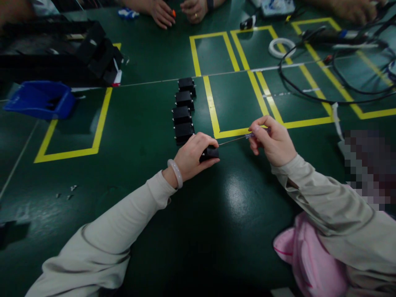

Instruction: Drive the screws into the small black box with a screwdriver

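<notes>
My left hand (193, 156) is wrapped round a small black block (210, 154) on the green table. In my right hand (270, 140) a screwdriver (249, 135) is pinched by its purplish handle. Its thin shaft points left, and the tip meets the right side of the block near my left fingertips; the exact contact is too small to tell. Just beyond my left hand, several similar black blocks (182, 113) stand in a row leading away, with small metal screws at their sides.
Left lie a blue bin (41, 99), a large black tray (55, 53) and loose screws (73, 188). Right are black cables (309, 97), a white tape ring (281, 48) and pink cloth (312, 255). Other people's hands (162, 13) rest at the far edge.
</notes>
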`<state>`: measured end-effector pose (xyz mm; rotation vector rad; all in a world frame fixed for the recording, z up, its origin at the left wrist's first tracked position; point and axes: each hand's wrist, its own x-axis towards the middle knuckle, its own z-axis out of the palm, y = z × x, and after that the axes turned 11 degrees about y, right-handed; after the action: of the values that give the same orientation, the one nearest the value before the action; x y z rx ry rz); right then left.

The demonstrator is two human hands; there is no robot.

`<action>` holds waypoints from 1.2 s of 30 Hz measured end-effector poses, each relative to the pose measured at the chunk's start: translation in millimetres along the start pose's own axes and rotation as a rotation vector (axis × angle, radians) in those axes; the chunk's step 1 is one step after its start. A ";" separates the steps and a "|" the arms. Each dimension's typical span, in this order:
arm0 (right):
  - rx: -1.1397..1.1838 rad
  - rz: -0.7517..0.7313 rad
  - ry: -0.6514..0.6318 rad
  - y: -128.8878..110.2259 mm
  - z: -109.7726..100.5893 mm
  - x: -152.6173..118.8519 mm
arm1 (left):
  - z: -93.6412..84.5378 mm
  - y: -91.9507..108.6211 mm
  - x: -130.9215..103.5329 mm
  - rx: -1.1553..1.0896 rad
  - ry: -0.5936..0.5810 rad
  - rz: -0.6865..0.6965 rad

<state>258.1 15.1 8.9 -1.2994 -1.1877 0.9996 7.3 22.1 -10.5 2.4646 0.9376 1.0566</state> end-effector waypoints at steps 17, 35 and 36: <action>0.018 -0.016 -0.018 -3.6 0.5 -1.5 | -1.0 1.0 0.3 0.000 -0.006 -0.012; -0.030 0.004 -0.011 -4.5 0.8 -0.9 | -1.5 2.7 0.6 0.006 -0.026 -0.041; -0.029 -0.002 -0.018 -4.8 0.8 -0.8 | -1.6 2.6 0.6 0.008 -0.025 -0.040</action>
<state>256.7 14.2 13.6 -1.3140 -1.2204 0.9980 7.6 20.6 -7.9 2.4491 0.9807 1.0085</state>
